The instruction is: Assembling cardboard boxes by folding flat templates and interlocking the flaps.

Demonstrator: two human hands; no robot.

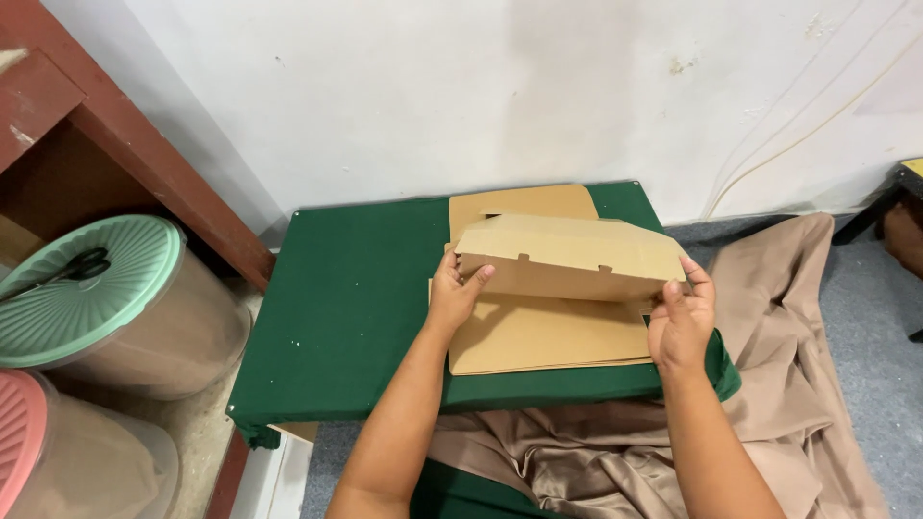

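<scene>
The green cloth-covered surface (346, 317) is serving as the landmark here, with a flat brown cardboard blank (538, 336) lying on its right half, and more flat cardboard (524, 202) showing behind it toward the wall. Over that blank, both hands are holding up a partly folded cardboard box (577, 258): one long panel is standing raised and creased, while the notched edge tabs are not yet tucked in, so the folding looks begun but far from finished. The left hand (454, 293) is gripping the box's left end, its fingers (478, 277) clenched on the edge; the right hand (683, 322) is pinching the right end. Left of the surface, scissors (72, 269) are resting on a green tub lid (115, 288).
</scene>
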